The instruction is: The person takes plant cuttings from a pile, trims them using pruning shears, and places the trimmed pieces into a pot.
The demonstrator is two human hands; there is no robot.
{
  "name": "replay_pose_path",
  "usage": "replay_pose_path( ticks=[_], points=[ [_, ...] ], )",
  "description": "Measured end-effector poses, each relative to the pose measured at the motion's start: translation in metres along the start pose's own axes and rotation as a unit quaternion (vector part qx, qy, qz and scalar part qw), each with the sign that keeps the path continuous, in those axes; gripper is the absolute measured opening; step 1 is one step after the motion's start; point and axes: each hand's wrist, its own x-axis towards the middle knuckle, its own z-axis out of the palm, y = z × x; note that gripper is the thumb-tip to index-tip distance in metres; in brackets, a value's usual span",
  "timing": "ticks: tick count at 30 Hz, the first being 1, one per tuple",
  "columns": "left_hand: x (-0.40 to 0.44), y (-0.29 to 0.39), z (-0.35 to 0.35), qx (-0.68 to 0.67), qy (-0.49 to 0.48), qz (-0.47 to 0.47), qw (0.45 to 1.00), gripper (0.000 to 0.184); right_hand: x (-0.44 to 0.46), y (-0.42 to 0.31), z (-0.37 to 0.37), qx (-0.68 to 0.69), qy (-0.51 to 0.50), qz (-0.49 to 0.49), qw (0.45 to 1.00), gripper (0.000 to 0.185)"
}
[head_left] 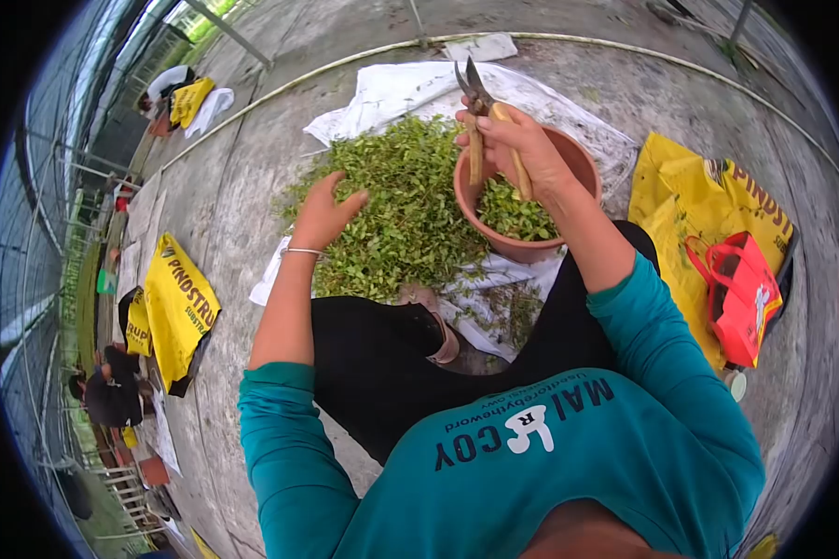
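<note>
My right hand (524,147) is closed around the pruning shears (476,93), which have yellowish handles and dark blades pointing up and apart. The shears are above the rim of a terracotta-coloured pot (583,160) that has green leafy cuttings (513,214) inside. Over the left edge of a large heap of leafy cuttings (401,191), my left hand (326,216) hovers with thumb and fingers apart and nothing visible in it. The heap lies on a white sheet (382,93) on the ground, between my hands and my feet.
To the right, a red bag (741,298) lies on a yellow printed sack (667,191). Another yellow sack (179,312) is on the left. Other people (114,396) sit farther left, with one person (166,82) at the upper left. A pale pipe (345,61) crosses the concrete floor behind the sheet.
</note>
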Motion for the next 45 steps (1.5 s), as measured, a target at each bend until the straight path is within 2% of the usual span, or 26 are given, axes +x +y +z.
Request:
replay_pose_path(
  ticks=[1,2,3,4,5,9,10,14,15,16,19,20,24,30,35,40,45],
  points=[
    [0.007,0.020,-0.007,-0.140,-0.064,-0.044,0.987,0.040,-0.002,-0.002,0.002,-0.012,0.006,0.001,1.000,0.042],
    [0.015,0.045,-0.016,-0.277,-0.127,-0.088,0.948,0.040,-0.005,-0.003,0.004,-0.025,0.012,0.003,1.000,0.042],
    [0.022,0.068,-0.023,-0.407,-0.188,-0.131,0.884,0.039,-0.007,-0.004,0.005,-0.038,0.017,0.005,0.999,0.041],
    [0.024,0.085,-0.025,-0.527,-0.243,-0.171,0.797,0.039,-0.011,-0.005,0.004,-0.052,0.022,0.009,0.998,0.040],
    [0.025,0.096,-0.023,-0.531,-0.246,-0.169,0.793,0.039,-0.013,-0.004,0.000,-0.057,0.027,0.011,0.998,0.040],
    [0.032,0.129,-0.013,-0.570,-0.385,-0.117,0.716,0.023,-0.019,-0.001,-0.020,-0.143,-0.010,0.032,0.989,0.046],
    [0.034,0.133,-0.009,-0.573,-0.390,-0.111,0.712,0.023,-0.024,-0.003,-0.023,-0.147,-0.001,0.031,0.989,0.046],
    [0.049,0.151,0.010,-0.581,-0.409,-0.179,0.680,0.021,-0.042,-0.018,-0.031,-0.256,0.045,0.038,0.965,0.050],
    [0.053,0.152,0.016,-0.583,-0.412,-0.174,0.678,0.021,-0.045,-0.022,-0.035,-0.260,0.051,0.038,0.964,0.050],
    [0.057,0.149,0.024,-0.579,-0.411,-0.182,0.680,0.020,-0.050,-0.027,-0.040,-0.331,0.045,0.035,0.942,0.048],
    [0.064,0.142,0.046,-0.562,-0.411,-0.211,0.687,0.017,-0.062,-0.034,-0.056,-0.529,0.024,0.035,0.848,0.040],
    [0.067,0.143,0.050,-0.562,-0.415,-0.210,0.684,0.017,-0.063,-0.032,-0.060,-0.529,0.028,0.039,0.847,0.040],
    [0.078,0.146,0.059,-0.509,-0.394,-0.192,0.741,0.018,-0.063,-0.019,-0.078,-0.631,-0.056,0.144,0.760,0.051],
    [0.085,0.160,0.070,-0.447,-0.433,-0.144,0.769,0.018,-0.055,-0.015,-0.084,-0.613,-0.059,0.186,0.766,0.050],
    [0.090,0.168,0.083,-0.399,-0.463,-0.106,0.785,0.020,-0.055,-0.003,-0.100,-0.678,-0.048,0.100,0.727,0.038],
    [0.094,0.176,0.084,-0.423,-0.484,-0.144,0.753,0.022,-0.054,-0.001,-0.110,-0.697,-0.059,0.112,0.705,0.039],
    [0.096,0.182,0.066,-0.486,-0.475,-0.209,0.703,0.028,-0.052,-0.001,-0.118,-0.710,-0.005,0.165,0.685,0.038]
  ],
)
